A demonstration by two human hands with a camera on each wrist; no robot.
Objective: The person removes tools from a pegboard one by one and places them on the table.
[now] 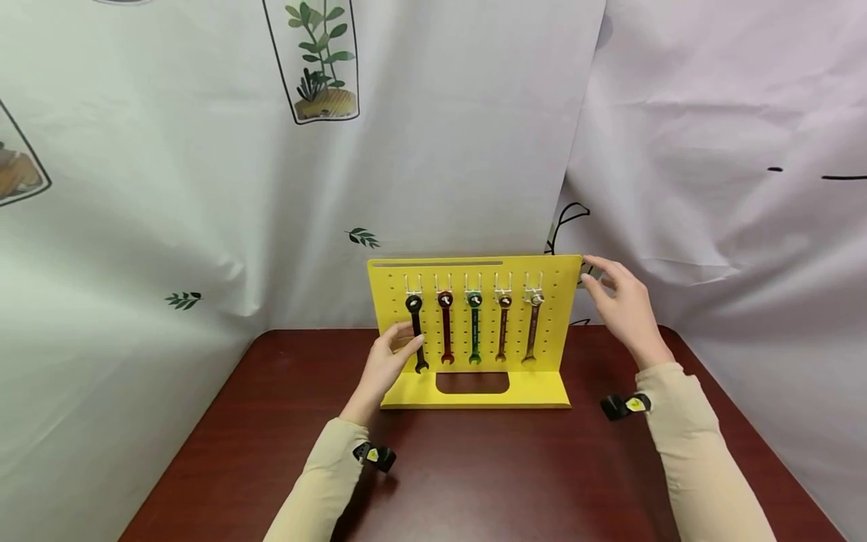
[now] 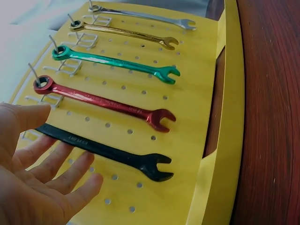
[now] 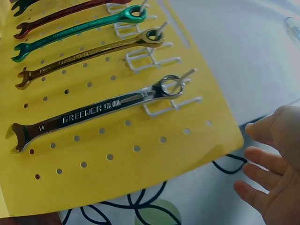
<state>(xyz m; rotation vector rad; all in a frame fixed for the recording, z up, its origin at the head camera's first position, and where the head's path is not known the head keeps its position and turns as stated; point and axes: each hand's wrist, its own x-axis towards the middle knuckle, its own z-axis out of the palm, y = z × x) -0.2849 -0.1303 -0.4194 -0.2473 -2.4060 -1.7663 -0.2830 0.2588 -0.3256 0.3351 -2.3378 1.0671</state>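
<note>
A yellow pegboard stand [image 1: 562, 316] carries several combination wrenches hung by their ring ends on white wire hooks. From left to right they are a black wrench [image 1: 418, 335], a red wrench [image 2: 105, 102], a green wrench [image 2: 115, 63], a gold wrench [image 3: 91, 56] and a silver wrench [image 3: 93, 110]. My left hand [image 1: 387, 363] is at the black wrench, fingers loosely extended with fingertips right at its shank and the thumb apart above it. Beside the board's upper right corner, my right hand [image 1: 623, 305] holds nothing, its fingers relaxed.
The stand sits on a dark red-brown table [image 1: 488, 467], its base having a cut-out slot. Behind it hangs a white curtain [image 1: 460, 150] printed with plants. Black wrist cameras [image 1: 375, 456] are strapped to both sleeves.
</note>
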